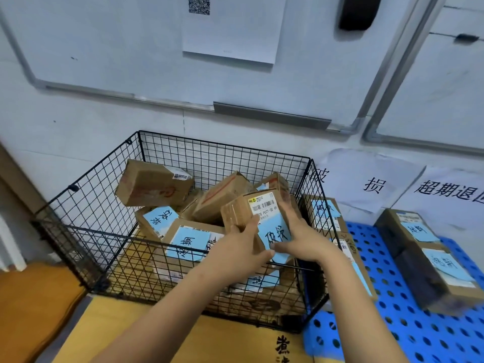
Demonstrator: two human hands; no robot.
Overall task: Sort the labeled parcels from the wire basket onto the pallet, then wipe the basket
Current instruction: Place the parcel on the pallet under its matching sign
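A black wire basket point(89, 205) stands against the wall with several brown cardboard parcels inside, most bearing blue handwritten labels. Above its right half, both hands hold one small parcel point(264, 205) with a barcode sticker and a blue label. My left hand point(242, 246) grips its lower left side, and my right hand point(298, 238) grips its right side. The blue perforated pallet point(408, 334) lies right of the basket. A parcel point(326, 213) stands on it by the basket, and a longer stack of labeled parcels point(429, 260) lies farther right.
Two paper signs point(372, 179) with black characters hang on the wall above the pallet. A whiteboard point(131, 48) with a taped sheet fills the wall behind. The basket sits on flattened yellow cardboard point(110, 326). A wooden surface point(31, 297) is at lower left.
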